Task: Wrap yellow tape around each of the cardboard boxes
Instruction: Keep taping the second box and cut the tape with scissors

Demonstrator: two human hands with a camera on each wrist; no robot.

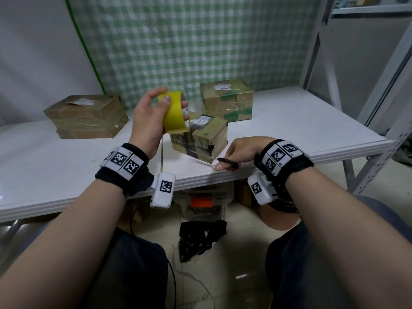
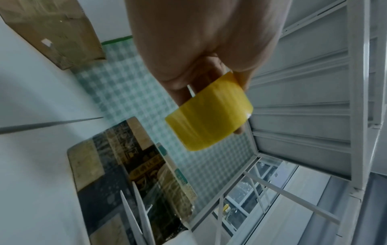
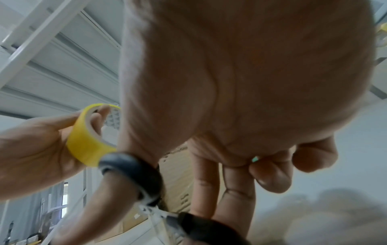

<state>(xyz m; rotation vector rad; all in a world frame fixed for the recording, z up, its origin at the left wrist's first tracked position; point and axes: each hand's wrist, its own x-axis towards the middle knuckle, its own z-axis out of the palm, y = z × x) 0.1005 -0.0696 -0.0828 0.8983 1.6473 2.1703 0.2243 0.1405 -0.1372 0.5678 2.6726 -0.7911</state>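
Observation:
My left hand [image 1: 172, 102] is raised above the white table [image 1: 289, 121] and grips a roll of yellow tape [image 1: 175, 112], thumb on the outside and fingers through the core. The roll [image 2: 209, 116] shows clearly in the left wrist view too. Below it lies a small cardboard box [image 1: 200, 137] wrapped in glossy tape. My right hand [image 1: 225, 161] rests at the table's front edge beside that box, thumb and fingers in the black handles of scissors [image 1: 228, 162]. Their pale blades [image 2: 136, 215] point along the box [image 2: 130, 174].
A flat cardboard box [image 1: 85, 117] sits at the left rear and a taller one [image 1: 227, 102] at the back near the checked green cloth [image 1: 178, 41]. A grey metal shelf rack [image 1: 379, 85] stands to the right. A black bag [image 1: 200, 239] lies on the floor.

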